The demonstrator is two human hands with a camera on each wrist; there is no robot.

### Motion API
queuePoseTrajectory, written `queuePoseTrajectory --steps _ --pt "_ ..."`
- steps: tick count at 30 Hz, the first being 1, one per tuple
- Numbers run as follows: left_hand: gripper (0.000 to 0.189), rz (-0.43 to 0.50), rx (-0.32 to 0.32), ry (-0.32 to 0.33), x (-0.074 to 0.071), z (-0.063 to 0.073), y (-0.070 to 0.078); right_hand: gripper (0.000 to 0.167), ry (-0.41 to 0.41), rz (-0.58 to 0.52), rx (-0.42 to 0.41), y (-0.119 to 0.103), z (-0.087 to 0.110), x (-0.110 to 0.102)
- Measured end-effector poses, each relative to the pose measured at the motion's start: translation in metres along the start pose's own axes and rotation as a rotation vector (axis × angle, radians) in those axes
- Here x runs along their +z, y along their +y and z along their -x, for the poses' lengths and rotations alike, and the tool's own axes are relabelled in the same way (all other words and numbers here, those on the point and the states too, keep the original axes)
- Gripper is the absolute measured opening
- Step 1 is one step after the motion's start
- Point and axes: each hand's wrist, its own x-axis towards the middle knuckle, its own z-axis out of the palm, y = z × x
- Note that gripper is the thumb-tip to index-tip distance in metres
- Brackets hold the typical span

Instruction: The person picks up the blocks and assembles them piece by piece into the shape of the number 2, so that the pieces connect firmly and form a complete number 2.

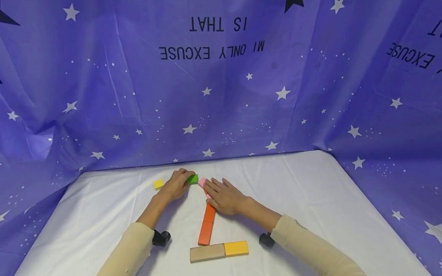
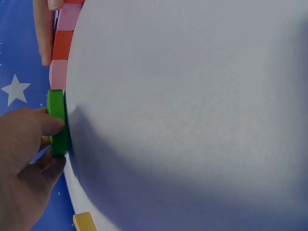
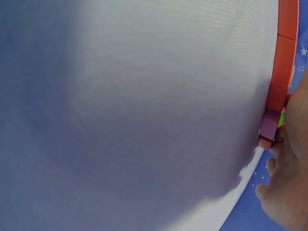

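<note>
At the far side of the white table, my left hand (image 1: 177, 185) pinches a green block (image 1: 193, 179) between thumb and fingers. In the left wrist view, that green block's end sits right at a pink block (image 2: 58, 74). A small red block (image 2: 63, 45) and another pink block (image 2: 70, 17) continue the row. My right hand (image 1: 226, 197) lies with fingers extended along the row's right side, fingertips at the pink pieces and partly covering them. Toward the front the row runs into two longer orange-red blocks (image 1: 206, 231), laid end to end.
A small yellow block (image 1: 158, 184) lies left of my left hand. Nearer the front, a tan block (image 1: 207, 253) and a yellow-orange block (image 1: 236, 248) lie end to end across the row's near end. A purple star-patterned curtain (image 1: 219, 108) hangs behind the white tabletop (image 1: 303, 183).
</note>
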Motion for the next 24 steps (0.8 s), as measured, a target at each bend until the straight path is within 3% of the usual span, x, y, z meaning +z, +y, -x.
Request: queuePoseTrajectory --steps 18,24 --pt "0.038 0.010 -0.063 -0.038 0.0007 0.0032 0.0031 0.060 -0.024 -0.009 0.017 0.0009 -0.0001 0.0029" --pt "0.042 0.011 -0.079 -0.051 -0.0005 0.0024 0.0041 0.059 0.006 -0.008 0.002 0.0012 0.0000 0.0023"
